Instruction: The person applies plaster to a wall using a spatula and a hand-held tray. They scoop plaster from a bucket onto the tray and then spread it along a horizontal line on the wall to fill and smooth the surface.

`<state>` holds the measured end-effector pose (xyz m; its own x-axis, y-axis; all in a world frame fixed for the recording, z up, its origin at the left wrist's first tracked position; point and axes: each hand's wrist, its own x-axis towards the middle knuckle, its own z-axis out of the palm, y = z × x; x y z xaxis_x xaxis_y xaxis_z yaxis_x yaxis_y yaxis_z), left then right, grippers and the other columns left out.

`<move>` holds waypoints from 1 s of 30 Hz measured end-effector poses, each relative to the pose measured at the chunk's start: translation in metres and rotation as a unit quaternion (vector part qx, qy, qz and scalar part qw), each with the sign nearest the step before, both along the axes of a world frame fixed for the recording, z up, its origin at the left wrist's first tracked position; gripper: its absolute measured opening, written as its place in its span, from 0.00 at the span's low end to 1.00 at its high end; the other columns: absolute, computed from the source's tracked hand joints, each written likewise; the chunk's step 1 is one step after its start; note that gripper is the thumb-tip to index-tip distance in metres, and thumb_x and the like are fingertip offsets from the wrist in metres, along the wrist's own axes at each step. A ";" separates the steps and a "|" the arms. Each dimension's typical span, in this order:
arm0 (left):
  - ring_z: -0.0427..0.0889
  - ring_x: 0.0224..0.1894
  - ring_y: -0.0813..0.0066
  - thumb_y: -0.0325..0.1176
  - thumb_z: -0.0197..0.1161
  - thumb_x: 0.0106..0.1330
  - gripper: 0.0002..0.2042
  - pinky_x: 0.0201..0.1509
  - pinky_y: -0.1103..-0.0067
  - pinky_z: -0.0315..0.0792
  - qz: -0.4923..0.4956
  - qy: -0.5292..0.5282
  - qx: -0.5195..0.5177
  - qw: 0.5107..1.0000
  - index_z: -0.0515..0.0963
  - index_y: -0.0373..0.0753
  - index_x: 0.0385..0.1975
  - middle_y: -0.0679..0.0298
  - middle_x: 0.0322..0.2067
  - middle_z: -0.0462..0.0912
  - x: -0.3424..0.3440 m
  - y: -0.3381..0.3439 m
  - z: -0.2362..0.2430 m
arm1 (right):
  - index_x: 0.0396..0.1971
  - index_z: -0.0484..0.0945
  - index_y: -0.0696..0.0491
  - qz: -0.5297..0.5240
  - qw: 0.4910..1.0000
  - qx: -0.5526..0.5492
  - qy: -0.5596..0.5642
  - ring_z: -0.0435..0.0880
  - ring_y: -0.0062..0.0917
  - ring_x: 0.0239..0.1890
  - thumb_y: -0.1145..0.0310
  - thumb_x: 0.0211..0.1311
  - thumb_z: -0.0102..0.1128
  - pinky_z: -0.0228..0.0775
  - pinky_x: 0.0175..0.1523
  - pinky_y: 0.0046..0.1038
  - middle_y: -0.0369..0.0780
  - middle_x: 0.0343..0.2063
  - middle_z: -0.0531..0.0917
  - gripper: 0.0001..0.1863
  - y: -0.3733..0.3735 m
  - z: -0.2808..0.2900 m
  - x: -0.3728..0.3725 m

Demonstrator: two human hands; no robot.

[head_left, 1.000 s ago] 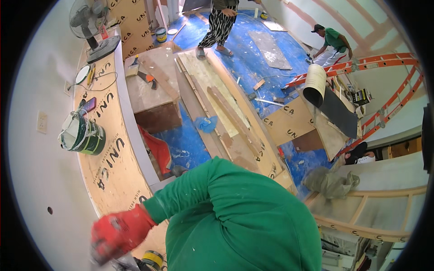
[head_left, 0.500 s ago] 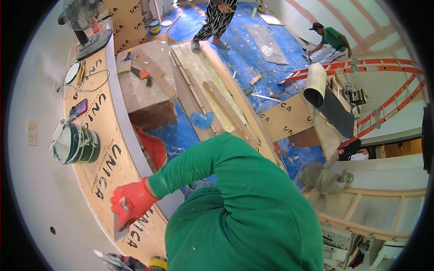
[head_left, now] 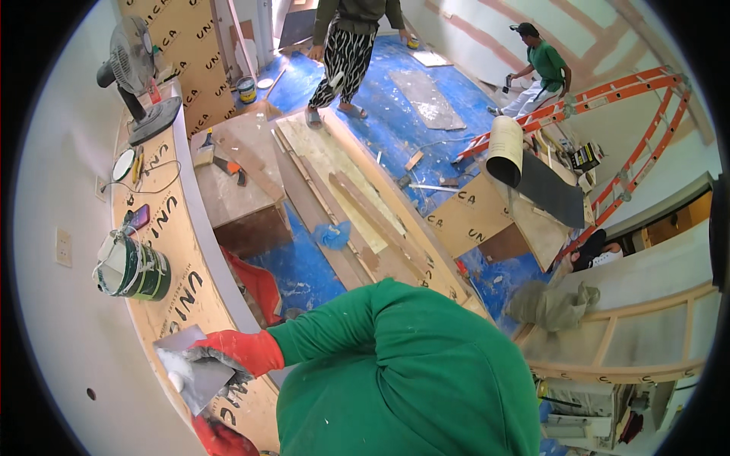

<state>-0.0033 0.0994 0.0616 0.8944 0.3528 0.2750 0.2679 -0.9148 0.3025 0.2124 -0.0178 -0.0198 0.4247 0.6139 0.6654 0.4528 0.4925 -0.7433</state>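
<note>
Left hand (head_left: pixel 237 351), red-gloved, grip clenched on putty-smeared metal plate (head_left: pixel 194 365); right hand unseen

Cardboard-covered counter (head_left: pixel 182 251) carries a paint bucket (head_left: pixel 133 267), phone (head_left: pixel 138 218) and fan (head_left: pixel 141 83)

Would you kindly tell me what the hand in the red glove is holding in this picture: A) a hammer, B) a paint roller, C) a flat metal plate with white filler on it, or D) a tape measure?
C: the left hand in the red glove grips a flat grey metal plate smeared with white filler, held over the cardboard-covered counter near the green bucket.
</note>
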 end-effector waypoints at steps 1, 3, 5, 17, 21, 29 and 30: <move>0.74 0.53 0.36 0.36 0.48 0.74 0.22 0.58 0.55 0.70 0.008 0.063 -0.028 0.998 0.67 0.22 0.58 0.36 0.53 0.74 0.001 -0.012 0.009 | 0.63 0.66 0.53 0.004 1.000 -0.011 -0.002 0.78 0.39 0.54 0.53 0.46 0.75 0.69 0.57 0.36 0.46 0.52 0.77 0.44 -0.002 0.010 0.003; 0.77 0.48 0.41 0.32 0.49 0.74 0.19 0.51 0.56 0.74 0.005 0.046 -0.073 0.996 0.70 0.24 0.56 0.40 0.50 0.77 -0.020 -0.004 -0.022 | 0.63 0.65 0.53 0.005 1.000 0.025 -0.010 0.77 0.46 0.51 0.57 0.44 0.75 0.67 0.56 0.38 0.48 0.52 0.76 0.44 -0.006 0.039 0.009; 0.78 0.45 0.42 0.31 0.48 0.74 0.17 0.49 0.58 0.75 0.018 -0.045 0.130 0.990 0.72 0.27 0.55 0.43 0.48 0.78 -0.047 0.018 -0.050 | 0.61 0.66 0.55 -0.075 0.993 0.030 -0.081 0.77 0.47 0.50 0.56 0.45 0.76 0.69 0.55 0.40 0.47 0.50 0.76 0.43 0.003 0.033 0.015; 0.68 0.63 0.43 0.27 0.48 0.72 0.25 0.67 0.61 0.63 0.282 -0.106 0.160 0.940 0.59 0.28 0.68 0.41 0.64 0.66 -0.105 0.005 -0.031 | 0.50 0.77 0.58 -0.086 0.989 -0.100 0.071 0.78 0.41 0.40 0.68 0.64 0.58 0.69 0.49 0.36 0.47 0.39 0.82 0.16 0.119 0.028 0.093; 0.68 0.64 0.46 0.24 0.48 0.72 0.24 0.69 0.64 0.62 0.351 -0.052 0.191 0.915 0.59 0.30 0.68 0.42 0.65 0.63 -0.106 -0.013 -0.013 | 0.41 0.79 0.61 -0.025 0.983 -0.070 0.170 0.79 0.36 0.33 0.59 0.69 0.55 0.71 0.41 0.35 0.47 0.29 0.82 0.17 0.241 0.015 0.118; 0.64 0.67 0.51 0.37 0.42 0.78 0.24 0.69 0.64 0.63 0.448 -0.183 0.041 0.874 0.59 0.33 0.69 0.44 0.68 0.59 -0.109 -0.028 -0.010 | 0.53 0.74 0.56 -0.160 0.978 -0.087 0.104 0.81 0.49 0.43 0.62 0.68 0.52 0.73 0.47 0.42 0.52 0.38 0.83 0.18 0.411 0.042 0.151; 0.65 0.67 0.51 0.37 0.43 0.78 0.24 0.68 0.64 0.63 0.443 -0.207 0.031 0.872 0.60 0.33 0.69 0.45 0.67 0.59 -0.104 -0.028 -0.009 | 0.54 0.73 0.55 -0.179 0.976 -0.076 0.094 0.81 0.50 0.43 0.62 0.68 0.51 0.73 0.47 0.43 0.52 0.38 0.83 0.19 0.421 0.052 0.156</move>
<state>-0.1077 0.0717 0.0527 0.0984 0.8277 0.5524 0.7575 -0.4223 0.4978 0.3680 0.4029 0.0322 0.7362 0.4889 0.4680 0.4249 0.2043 -0.8819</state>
